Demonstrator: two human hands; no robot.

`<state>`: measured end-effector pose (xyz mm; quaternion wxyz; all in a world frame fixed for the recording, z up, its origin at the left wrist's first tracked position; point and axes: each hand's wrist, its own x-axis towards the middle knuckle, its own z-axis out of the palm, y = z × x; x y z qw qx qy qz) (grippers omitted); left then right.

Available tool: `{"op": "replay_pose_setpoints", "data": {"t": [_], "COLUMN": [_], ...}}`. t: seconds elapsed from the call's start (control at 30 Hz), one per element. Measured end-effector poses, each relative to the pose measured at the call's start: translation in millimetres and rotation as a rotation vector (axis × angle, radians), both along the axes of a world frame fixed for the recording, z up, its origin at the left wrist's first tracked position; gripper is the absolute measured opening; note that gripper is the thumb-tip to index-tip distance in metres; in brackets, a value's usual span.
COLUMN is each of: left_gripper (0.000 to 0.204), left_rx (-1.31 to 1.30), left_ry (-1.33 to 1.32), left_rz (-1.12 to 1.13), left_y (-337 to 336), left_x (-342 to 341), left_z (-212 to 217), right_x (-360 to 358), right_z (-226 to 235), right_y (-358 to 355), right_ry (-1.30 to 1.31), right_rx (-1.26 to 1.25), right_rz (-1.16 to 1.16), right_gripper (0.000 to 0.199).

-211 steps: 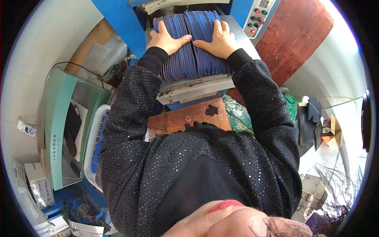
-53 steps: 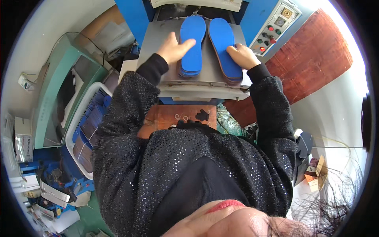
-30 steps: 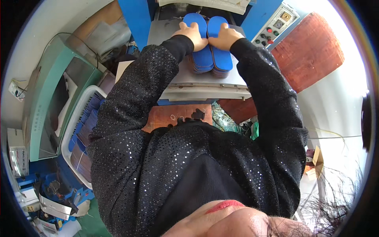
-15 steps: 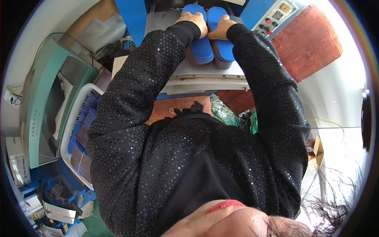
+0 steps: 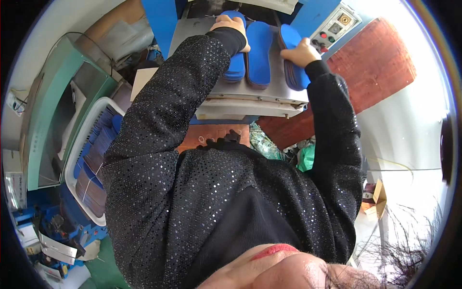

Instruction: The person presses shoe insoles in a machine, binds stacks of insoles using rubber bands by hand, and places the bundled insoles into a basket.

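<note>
While the grey press plate (image 5: 250,94) is being leaned over, three stacks of blue insoles are being spread out on it. Half a sec ago only two stacks were lying side by side w/ both hands on top; now a third stack (image 5: 292,58) is being pulled off to the plate's right edge, so sorting looks to be getting started.

The left hand (image 5: 230,23) is being laid flat on the left stack (image 5: 235,62), fingers together, pressing down, not wrapped round it. The right hand (image 5: 301,52) is being closed on the tilted third stack, thumb and fingers pinching it. The middle stack (image 5: 259,55) is being left alone btw the two, lying flat.

Right of the plate, a control box (image 5: 332,31) w/ round buttons is being passed close by the right hand. Left of the plate & lower down, a white basket (image 5: 79,159) full of more insoles is being kept. Much of the plate is being hidden by the black sparkly sleeves (image 5: 183,86).
</note>
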<state>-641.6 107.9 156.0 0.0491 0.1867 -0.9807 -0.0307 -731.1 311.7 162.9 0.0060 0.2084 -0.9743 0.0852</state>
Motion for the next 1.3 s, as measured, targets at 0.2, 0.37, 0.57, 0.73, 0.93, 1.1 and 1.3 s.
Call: {"op": "replay_pose_setpoints", "data": {"t": [0.2,0.37,0.57,0.73,0.93,1.1,1.3], "left_gripper": [0.091,0.093,0.071,0.064,0.058,0.062,0.073], "left_rx": [0.089,0.112,0.07,0.024,-0.012,0.039,0.106], "left_ry": [0.189,0.151,0.073,0.093,0.12,0.371,0.131], "left_rz": [0.051,0.145,0.161,0.15,0.087,-0.051,-0.133], "left_y": [-24.1,-68.2,-63.4,-54.8,-58.7,-36.1,-13.6], "left_x": [7.9,54.4,68.8,61.0,58.4,45.1,23.3], "left_z": [18.7,11.0,-24.4,-23.8,-24.4,-14.5,-11.3], "right_x": [8.2,12.4,12.0,13.2,19.8,20.2,45.4], "right_z": [-19.1,-10.7,-14.3,-16.6,-15.7,-17.1,-11.9], "right_y": [2.6,-3.7,-13.3,-20.5,-19.6,-10.0,-6.6], "right_ry": [-0.061,-0.063,-0.057,-0.026,-0.042,0.003,0.294], "right_rx": [0.087,0.145,0.145,0.113,0.173,0.186,-0.091], "right_rz": [-0.061,-0.019,0.013,0.01,-0.012,0.014,0.178], "right_gripper": [0.095,0.091,0.092,0.089,0.085,0.081,0.065]}}
